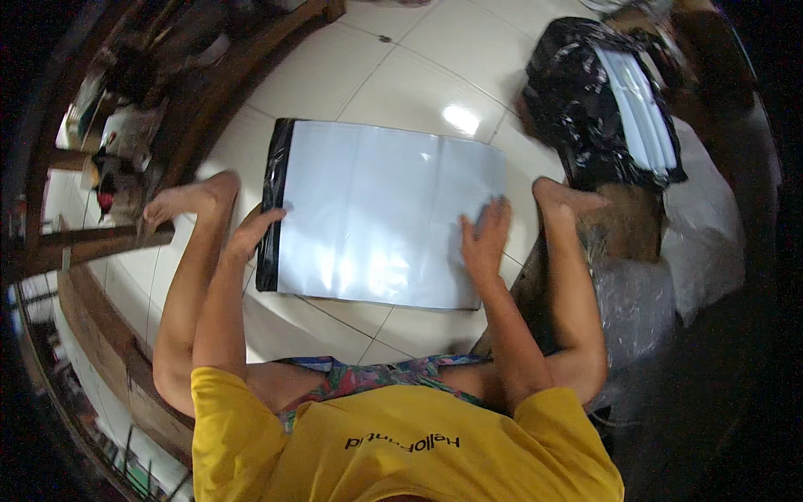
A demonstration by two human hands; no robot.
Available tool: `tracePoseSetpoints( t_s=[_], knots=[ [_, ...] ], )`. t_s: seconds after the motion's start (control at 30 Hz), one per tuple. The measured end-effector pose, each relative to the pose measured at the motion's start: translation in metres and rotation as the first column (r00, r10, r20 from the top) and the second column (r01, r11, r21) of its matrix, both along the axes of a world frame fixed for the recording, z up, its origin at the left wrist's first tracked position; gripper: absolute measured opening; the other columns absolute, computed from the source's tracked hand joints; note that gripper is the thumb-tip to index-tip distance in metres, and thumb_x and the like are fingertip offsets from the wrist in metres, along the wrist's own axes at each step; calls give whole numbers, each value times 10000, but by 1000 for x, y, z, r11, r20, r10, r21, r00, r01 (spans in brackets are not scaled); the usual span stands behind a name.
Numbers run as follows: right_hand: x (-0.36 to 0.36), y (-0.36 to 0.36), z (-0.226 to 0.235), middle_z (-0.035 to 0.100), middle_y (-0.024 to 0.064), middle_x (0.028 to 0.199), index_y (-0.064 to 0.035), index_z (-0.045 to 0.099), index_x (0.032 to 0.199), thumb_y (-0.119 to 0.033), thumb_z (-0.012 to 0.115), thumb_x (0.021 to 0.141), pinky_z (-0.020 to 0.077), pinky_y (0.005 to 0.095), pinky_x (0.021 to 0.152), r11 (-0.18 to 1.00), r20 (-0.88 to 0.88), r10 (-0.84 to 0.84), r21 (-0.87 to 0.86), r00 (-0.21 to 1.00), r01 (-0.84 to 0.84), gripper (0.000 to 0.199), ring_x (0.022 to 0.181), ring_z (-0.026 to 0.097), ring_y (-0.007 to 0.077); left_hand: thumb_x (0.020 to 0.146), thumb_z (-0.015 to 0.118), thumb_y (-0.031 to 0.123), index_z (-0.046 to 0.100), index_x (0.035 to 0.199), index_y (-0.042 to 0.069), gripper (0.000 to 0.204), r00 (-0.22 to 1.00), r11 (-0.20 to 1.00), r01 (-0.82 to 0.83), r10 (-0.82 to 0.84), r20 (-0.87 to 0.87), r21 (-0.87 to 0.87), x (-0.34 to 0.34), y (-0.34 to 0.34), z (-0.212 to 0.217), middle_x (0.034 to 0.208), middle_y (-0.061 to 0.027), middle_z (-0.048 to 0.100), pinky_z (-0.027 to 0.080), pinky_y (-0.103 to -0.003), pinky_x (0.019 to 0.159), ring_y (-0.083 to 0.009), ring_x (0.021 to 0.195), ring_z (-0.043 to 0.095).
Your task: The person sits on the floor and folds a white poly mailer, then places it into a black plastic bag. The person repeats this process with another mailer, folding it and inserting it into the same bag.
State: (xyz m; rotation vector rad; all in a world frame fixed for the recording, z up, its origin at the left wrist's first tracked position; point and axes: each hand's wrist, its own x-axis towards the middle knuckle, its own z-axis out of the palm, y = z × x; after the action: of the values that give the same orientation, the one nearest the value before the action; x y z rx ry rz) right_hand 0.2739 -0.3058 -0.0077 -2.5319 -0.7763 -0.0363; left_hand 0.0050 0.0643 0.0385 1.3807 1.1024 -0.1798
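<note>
A wide, flat plastic mailing bag [376,213], shiny pale grey with a black strip along its left edge, lies on the tiled floor between my legs. My left hand [253,230] is at that black edge, its fingers drawn together over the strip; part of the hand is hard to make out. On the right part of the bag rests my right hand [488,241], flat, with thumb and fingers spread. Faint creases and bright reflections run across the bag's surface. What lies beneath it is hidden.
At the far right a black plastic bag [573,100] holds folded pale-grey sheets [640,109]. Clear plastic wrapping [631,309] lies beside my right leg. Wooden beams [217,109] and a cluttered shelf [117,159] stand on the left. White floor tiles [410,79] stretch beyond the bag.
</note>
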Motion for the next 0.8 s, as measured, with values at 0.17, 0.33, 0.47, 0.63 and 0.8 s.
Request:
tracePoseSetpoints(
  t_s=[0.17,0.33,0.47,0.63,0.8],
  knots=[
    [14,-2,22,517,359,1298,105,442,1383,-419,728,863,386,536,1068,977,-264,-211,-60,941,202,792,1213,490,487,902,589,445,508,1321,-38,644,971,903,106,-2,-241,417,-15,1,-48,1105,-230,661,545,-405,854,-320,939,689],
    [34,1,22,601,347,1182,113,460,1371,-483,753,832,476,474,992,952,-346,-289,-202,893,230,855,1132,575,461,873,648,413,404,1323,-115,735,914,298,381,20,-404,875,31,-79,-37,1036,-266,609,582,-502,792,-429,879,689],
    [45,-16,10,694,291,1102,115,533,1308,-506,760,829,550,419,873,947,-404,-318,-100,858,305,816,948,705,371,877,666,432,436,1317,-88,718,953,520,293,-92,-288,803,20,-53,-24,1124,-316,617,577,-479,834,-471,956,677],
    [38,-10,19,704,231,1043,112,547,1273,-482,753,846,556,394,833,937,-580,-321,-78,749,342,760,900,703,303,852,747,405,509,1338,-39,700,998,956,-1,-18,59,293,3,3,-38,1067,-148,699,546,-370,834,-229,943,680],
    [50,-15,-1,695,185,983,102,551,1215,-387,751,875,548,368,776,913,-630,-358,-83,689,399,629,836,671,243,854,739,381,637,1192,-24,537,998,934,50,-61,20,354,5,1,-36,973,-110,697,521,-324,797,-194,850,654]
  ],
)
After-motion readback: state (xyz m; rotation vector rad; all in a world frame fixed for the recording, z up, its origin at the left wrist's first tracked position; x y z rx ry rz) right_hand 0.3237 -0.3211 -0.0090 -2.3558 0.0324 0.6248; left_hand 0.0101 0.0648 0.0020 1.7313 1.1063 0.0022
